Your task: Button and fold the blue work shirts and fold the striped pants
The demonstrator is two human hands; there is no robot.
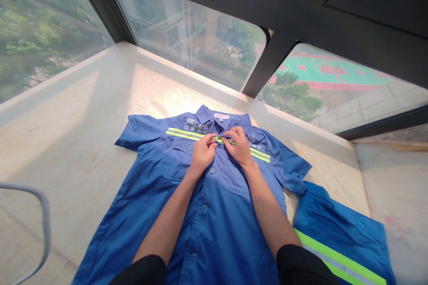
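Observation:
A blue short-sleeved work shirt [214, 222] with a yellow-green reflective chest stripe lies flat, front up, on a pale stone ledge [83, 111]. Its collar points toward the window. My left hand [203, 152] and my right hand [239, 144] meet at the shirt's front placket just below the collar. Both pinch the fabric at the stripe, fingers closed on the two placket edges where a top button sits. Lower buttons down the front look fastened.
A second blue garment [337, 240] with a reflective stripe lies folded to the right of the shirt. Large windows with dark frames [267, 58] run along the ledge's far side. A thin grey curved bar [43, 222] shows at the lower left.

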